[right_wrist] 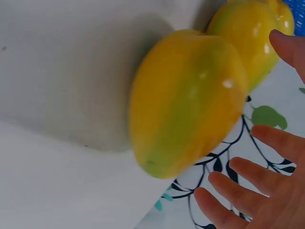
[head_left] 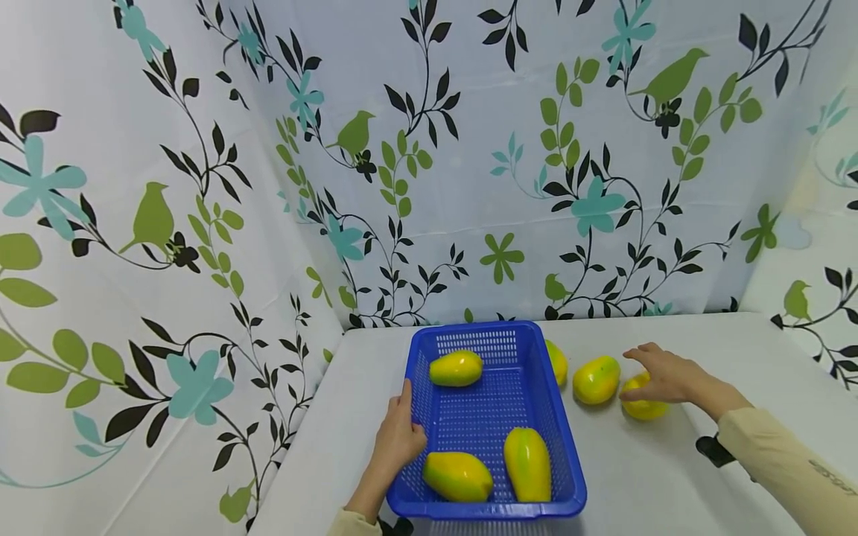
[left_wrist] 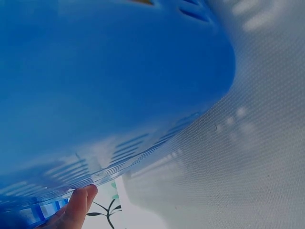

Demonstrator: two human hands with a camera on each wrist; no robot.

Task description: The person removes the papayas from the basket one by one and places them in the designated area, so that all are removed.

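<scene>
1. Left hand [head_left: 397, 438] clamped on the basket's [head_left: 469, 413] left rim.
2. Right hand [head_left: 670, 378], fingers apart, just over the rightmost fruit [head_left: 647, 410] on the bench [head_left: 637, 469].
3. Three fruits [head_left: 459, 477] lie inside the basket.

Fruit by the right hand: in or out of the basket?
Out: the fruit lies on the table, clear of the basket.

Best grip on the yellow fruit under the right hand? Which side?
I'd grip the yellow fruit across its thick middle, thumb near, fingers far. Come from above and right: the neighbouring fruit sits on its left. The right hand is open above it. The smooth, rounded body narrows toward one end, so an end grip might slip.
</scene>
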